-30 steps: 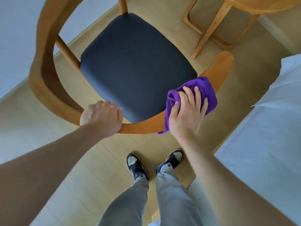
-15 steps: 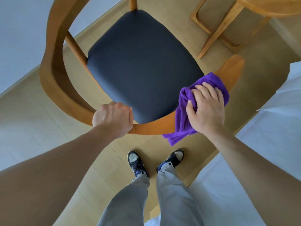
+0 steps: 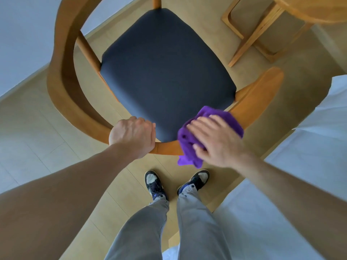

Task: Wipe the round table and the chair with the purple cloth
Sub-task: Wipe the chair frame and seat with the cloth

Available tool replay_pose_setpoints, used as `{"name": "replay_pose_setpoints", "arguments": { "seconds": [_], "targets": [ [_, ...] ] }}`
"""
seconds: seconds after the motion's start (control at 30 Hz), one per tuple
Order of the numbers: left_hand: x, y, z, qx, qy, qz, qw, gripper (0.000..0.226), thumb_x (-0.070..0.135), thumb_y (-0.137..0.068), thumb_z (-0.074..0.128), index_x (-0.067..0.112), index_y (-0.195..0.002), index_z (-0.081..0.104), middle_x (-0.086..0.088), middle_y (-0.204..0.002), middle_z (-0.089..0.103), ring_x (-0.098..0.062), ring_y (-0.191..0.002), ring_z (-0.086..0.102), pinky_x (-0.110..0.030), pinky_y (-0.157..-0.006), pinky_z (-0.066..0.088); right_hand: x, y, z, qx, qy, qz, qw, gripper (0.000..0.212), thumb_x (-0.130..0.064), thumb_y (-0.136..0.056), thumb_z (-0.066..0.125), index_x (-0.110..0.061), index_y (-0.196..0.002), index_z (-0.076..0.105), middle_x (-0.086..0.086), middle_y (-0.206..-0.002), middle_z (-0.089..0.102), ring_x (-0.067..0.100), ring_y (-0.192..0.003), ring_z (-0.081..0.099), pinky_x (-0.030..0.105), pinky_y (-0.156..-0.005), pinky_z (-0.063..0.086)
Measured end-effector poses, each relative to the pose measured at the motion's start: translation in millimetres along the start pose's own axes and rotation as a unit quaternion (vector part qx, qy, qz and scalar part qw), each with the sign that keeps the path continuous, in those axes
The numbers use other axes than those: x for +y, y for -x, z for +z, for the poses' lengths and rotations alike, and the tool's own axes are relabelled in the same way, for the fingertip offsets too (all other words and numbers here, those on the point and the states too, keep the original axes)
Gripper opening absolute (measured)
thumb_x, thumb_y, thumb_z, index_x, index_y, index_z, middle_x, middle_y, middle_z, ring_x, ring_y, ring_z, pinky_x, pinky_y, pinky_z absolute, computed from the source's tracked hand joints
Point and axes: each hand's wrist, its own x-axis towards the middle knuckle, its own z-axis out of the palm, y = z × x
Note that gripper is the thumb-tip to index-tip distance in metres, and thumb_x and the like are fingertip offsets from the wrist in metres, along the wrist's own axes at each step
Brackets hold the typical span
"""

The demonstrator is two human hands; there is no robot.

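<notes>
The chair (image 3: 165,72) is seen from above and behind: its dark padded seat (image 3: 167,70) lies in the middle, and its curved wooden backrest rail (image 3: 169,147) wraps around the near side, running out to an armrest tip on the right (image 3: 270,79) and a broad curve on the left. The open front of the chair points away from the person, toward the top of the view.

The left hand (image 3: 133,137) grips the rail at its nearest point, fingers curled over the top edge. Just to its right, the right hand (image 3: 216,141) presses the purple cloth (image 3: 189,139) flat onto the same rail, fingers extended and slightly spread, pointing up and to the left. The cloth is bunched, draped over the rail, with its long axis running roughly along the rail's curve; a loose corner (image 3: 189,162) hangs below the wood.

The round table (image 3: 315,8) shows only as an edge at the top right, with its wooden legs (image 3: 249,42) on the floor beyond the chair. The person's two shoes (image 3: 155,184) stand just behind the rail. White bedding (image 3: 300,184) fills the right side.
</notes>
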Motion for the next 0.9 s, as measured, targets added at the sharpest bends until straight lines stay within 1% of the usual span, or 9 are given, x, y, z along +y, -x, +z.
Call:
{"name": "replay_pose_setpoints", "arguments": {
  "seconds": [0.1, 0.17, 0.33, 0.43, 0.57, 0.67, 0.8, 0.83, 0.9],
  "targets": [
    [-0.6, -1.8, 1.7, -0.003, -0.001, 0.002, 1.0, 0.046, 0.036, -0.107, 0.019, 0.023, -0.068, 0.04, 0.005, -0.065, 0.041, -0.02, -0.071, 0.048, -0.032, -0.059, 0.035, 58.6, -2.2, -14.3, 0.033, -0.01, 0.087, 0.996, 0.033, -0.036, -0.094, 0.045, -0.011, -0.108, 0.063, 0.007, -0.106, 0.067, 0.032, -0.106, 0.06, 0.047, -0.104, 0.04],
    [-0.2, -1.1, 3.4, 0.002, -0.002, 0.002, 1.0, 0.047, 0.036, -0.107, 0.018, 0.022, -0.065, 0.037, 0.004, -0.065, 0.042, -0.02, -0.07, 0.048, -0.032, -0.058, 0.033, 69.0, -4.1, -12.6, 0.066, -0.015, 0.164, 0.984, 0.032, -0.034, -0.096, 0.044, -0.011, -0.101, 0.065, 0.007, -0.102, 0.07, 0.03, -0.104, 0.061, 0.047, -0.11, 0.039],
    [-1.5, -0.6, 4.8, 0.003, 0.002, 0.004, 1.0, 0.049, 0.036, -0.106, 0.018, 0.021, -0.064, 0.037, 0.003, -0.067, 0.048, -0.019, -0.069, 0.049, -0.032, -0.057, 0.034, 1.1, -18.4, 4.1, 0.166, -0.075, 0.389, 0.903, 0.027, -0.027, -0.09, 0.045, -0.014, -0.098, 0.067, 0.004, -0.111, 0.071, 0.026, -0.125, 0.055, 0.047, -0.122, 0.027],
    [-1.3, -0.8, 5.4, 0.001, 0.003, 0.004, 1.0, 0.047, 0.037, -0.106, 0.018, 0.021, -0.071, 0.046, 0.004, -0.069, 0.051, -0.02, -0.071, 0.051, -0.032, -0.059, 0.035, -54.0, -27.9, 6.4, 0.167, -0.097, 0.425, 0.885, 0.023, -0.028, -0.086, 0.046, -0.017, -0.093, 0.065, 0.0, -0.109, 0.07, 0.025, -0.128, 0.051, 0.048, -0.122, 0.023],
    [-1.7, -2.9, 4.5, -0.022, 0.018, 0.002, 1.0, 0.043, 0.037, -0.106, 0.02, 0.023, -0.07, 0.039, 0.003, -0.075, 0.05, -0.021, -0.077, 0.046, -0.034, -0.064, 0.033, -115.3, -43.0, 6.6, 0.098, -0.101, 0.381, 0.914, 0.019, -0.035, -0.088, 0.047, -0.024, -0.09, 0.062, -0.006, -0.102, 0.065, 0.023, -0.119, 0.052, 0.051, -0.123, 0.018],
    [-1.3, -3.7, 3.5, -0.033, 0.015, 0.011, 0.999, 0.042, 0.038, -0.105, 0.021, 0.023, -0.069, 0.039, 0.004, -0.074, 0.048, -0.021, -0.076, 0.047, -0.034, -0.064, 0.034, -127.5, -46.8, 8.8, 0.079, -0.104, 0.317, 0.939, 0.023, -0.038, -0.092, 0.044, -0.023, -0.091, 0.062, -0.006, -0.097, 0.065, 0.022, -0.108, 0.055, 0.052, -0.119, 0.025],
    [-2.5, -1.4, 2.6, -0.023, 0.021, 0.006, 0.999, 0.038, 0.035, -0.106, 0.021, 0.024, -0.079, 0.046, 0.002, -0.08, 0.056, -0.021, -0.076, 0.046, -0.034, -0.064, 0.035, -70.3, -22.5, 3.3, 0.027, -0.083, 0.074, 0.993, 0.027, -0.037, -0.098, 0.041, -0.017, -0.095, 0.059, -0.001, -0.095, 0.063, 0.025, -0.095, 0.057, 0.045, -0.099, 0.04],
    [-3.6, -0.8, 2.1, -0.021, 0.023, 0.005, 0.999, 0.039, 0.035, -0.106, 0.021, 0.024, -0.08, 0.047, 0.002, -0.08, 0.056, -0.021, -0.075, 0.047, -0.033, -0.063, 0.036, -46.9, -15.7, 1.6, 0.019, -0.068, 0.041, 0.997, 0.027, -0.036, -0.097, 0.043, -0.015, -0.096, 0.059, 0.0, -0.095, 0.063, 0.026, -0.094, 0.057, 0.044, -0.096, 0.041],
    [-4.1, -0.7, 0.5, -0.023, 0.027, 0.005, 0.999, 0.04, 0.035, -0.107, 0.021, 0.023, -0.081, 0.048, 0.003, -0.078, 0.054, -0.02, -0.075, 0.049, -0.033, -0.063, 0.038, -4.2, -8.3, -2.8, 0.016, -0.036, 0.07, 0.997, 0.026, -0.037, -0.095, 0.045, -0.015, -0.095, 0.059, 0.002, -0.095, 0.064, 0.027, -0.094, 0.058, 0.044, -0.095, 0.042]
  ]
}}
